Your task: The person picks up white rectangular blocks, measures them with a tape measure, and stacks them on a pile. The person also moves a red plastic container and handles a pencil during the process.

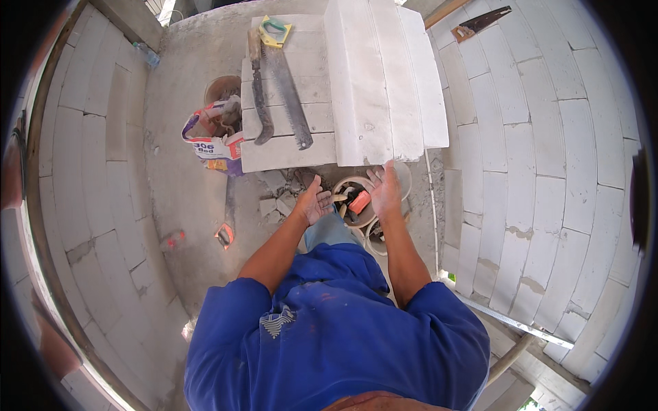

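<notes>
My left hand (315, 203) is held palm inward over the floor, its fingers stretched out and nothing in it. Facing it, my right hand (385, 190) is open too, its upper edge close to the near end of the stacked white blocks (370, 89); I cannot tell whether it touches them. Beneath and between the hands stands a bucket (343, 185) of tools, with an orange-red item (359, 202) among them. Left of the stack, on a lower layer of blocks (308, 147), lie a handsaw (290, 99) with a yellow and green handle and a hooked machete (260, 103).
An open printed bag (212, 140) stands left of the blocks. Another handsaw (225, 236) with an orange handle and broken block pieces (277, 204) are on the floor. Block walls (92, 157) rise on both sides; another saw (480, 24) is at the far right.
</notes>
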Demonstrator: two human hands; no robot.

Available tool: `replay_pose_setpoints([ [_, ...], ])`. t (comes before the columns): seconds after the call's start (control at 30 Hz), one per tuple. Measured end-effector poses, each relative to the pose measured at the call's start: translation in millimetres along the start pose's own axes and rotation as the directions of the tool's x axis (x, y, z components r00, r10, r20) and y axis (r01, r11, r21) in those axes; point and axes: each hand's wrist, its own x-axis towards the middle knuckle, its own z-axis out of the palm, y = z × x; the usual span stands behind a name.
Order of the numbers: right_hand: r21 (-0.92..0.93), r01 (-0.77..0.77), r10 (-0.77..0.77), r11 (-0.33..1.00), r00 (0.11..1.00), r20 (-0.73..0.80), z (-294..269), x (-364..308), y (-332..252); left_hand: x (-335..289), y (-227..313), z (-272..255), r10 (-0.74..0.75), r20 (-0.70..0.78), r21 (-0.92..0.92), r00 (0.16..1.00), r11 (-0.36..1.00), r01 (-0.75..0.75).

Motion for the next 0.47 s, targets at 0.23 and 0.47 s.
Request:
replay_pose_setpoints([
  [0.23, 0.179, -0.288, 0.304, 0.941, 0.950, -0.071, 23.1, 20.1, -21.0, 67.0, 15.0, 61.1, -0.074, 0.022, -0.309, 0.997, 0.948, 0.078],
  [0.47, 0.064, -0.353, 0.358, 0.933, 0.930, -0.083, 32.0, 27.6, -35.1, 91.4, 20.5, 90.2, 0.138, 0.166, -0.525, 0.976, 0.850, -0.031],
])
